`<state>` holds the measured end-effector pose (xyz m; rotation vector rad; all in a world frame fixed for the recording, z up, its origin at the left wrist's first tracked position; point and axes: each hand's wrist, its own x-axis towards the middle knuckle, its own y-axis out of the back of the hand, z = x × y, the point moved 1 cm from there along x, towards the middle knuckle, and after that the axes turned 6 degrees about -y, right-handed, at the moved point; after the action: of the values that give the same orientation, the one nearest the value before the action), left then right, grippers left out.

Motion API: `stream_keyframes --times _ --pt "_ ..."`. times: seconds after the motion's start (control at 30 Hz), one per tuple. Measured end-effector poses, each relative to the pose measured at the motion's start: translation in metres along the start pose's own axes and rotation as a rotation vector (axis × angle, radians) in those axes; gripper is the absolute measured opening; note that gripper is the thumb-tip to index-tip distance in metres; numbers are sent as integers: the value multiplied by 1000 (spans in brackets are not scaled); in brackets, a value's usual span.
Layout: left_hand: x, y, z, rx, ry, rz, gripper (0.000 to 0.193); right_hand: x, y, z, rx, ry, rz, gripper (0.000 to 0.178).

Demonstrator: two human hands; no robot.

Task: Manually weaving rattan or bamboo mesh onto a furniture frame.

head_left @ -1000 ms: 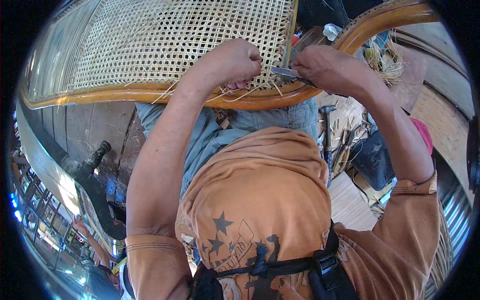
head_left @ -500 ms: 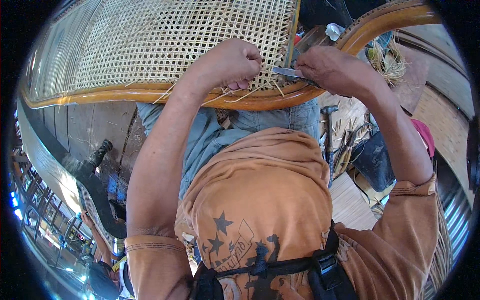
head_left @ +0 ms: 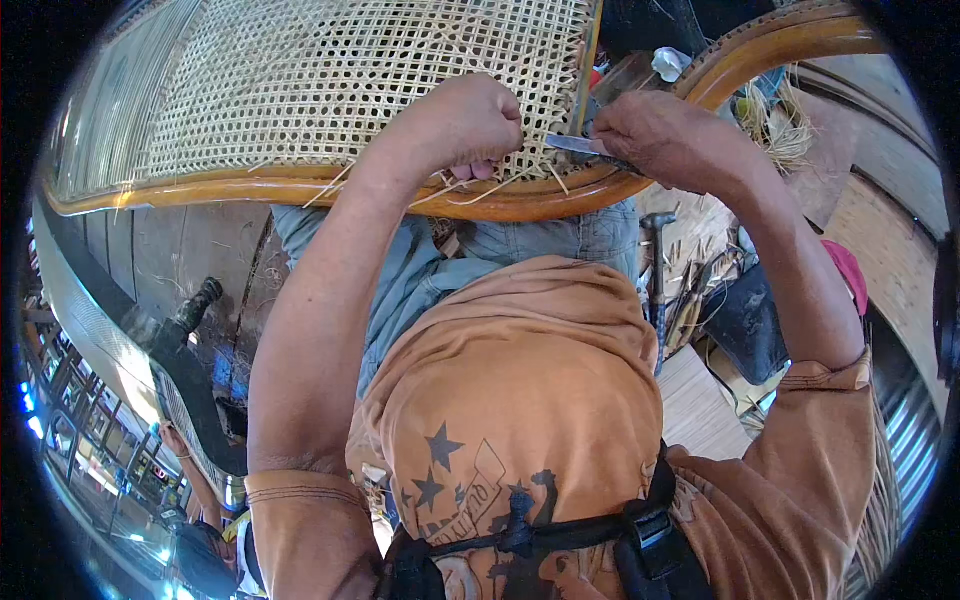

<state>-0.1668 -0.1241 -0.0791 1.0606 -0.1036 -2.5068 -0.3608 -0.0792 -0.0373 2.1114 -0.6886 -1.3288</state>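
Observation:
A cane-woven panel (head_left: 330,90) in a curved, varnished wooden frame (head_left: 240,182) lies across my lap. My left hand (head_left: 475,125) is closed over the weave close to the frame's near edge. Its fingertips are tucked out of sight, so whatever they pinch is hidden. Just to the right, my right hand (head_left: 650,140) grips a knife (head_left: 572,145) by its handle. The blade points left, toward the left hand, above the panel's corner. Loose cane ends (head_left: 480,192) stick out over the near rail below my left hand.
A hammer (head_left: 657,250) and other hand tools (head_left: 690,305) lie to the right of my legs. Beyond my right arm sits a bundle of cane strands (head_left: 785,130). A curved frame part (head_left: 785,40) rises at the far right. Another person's arm (head_left: 195,475) shows at lower left.
My left hand has turned very slightly, its fingers a little more tucked under. The right hand and the knife stay almost where they were.

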Motion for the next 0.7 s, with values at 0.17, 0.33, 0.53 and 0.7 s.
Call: stream_keyframes --times 0.17,0.33,0.53,0.7 --pt "2 -1 1 42 -14 14 15 0 -2 4 77 -1 64 27" --pt "7 -6 1 140 -53 22 16 -1 9 -4 5 -44 -78 26" --pt "11 -19 -4 599 -363 337 21 -4 4 0 76 -39 -1 28" --pt "-8 -18 -4 282 -290 296 23 -4 3 2 93 -35 4 22"
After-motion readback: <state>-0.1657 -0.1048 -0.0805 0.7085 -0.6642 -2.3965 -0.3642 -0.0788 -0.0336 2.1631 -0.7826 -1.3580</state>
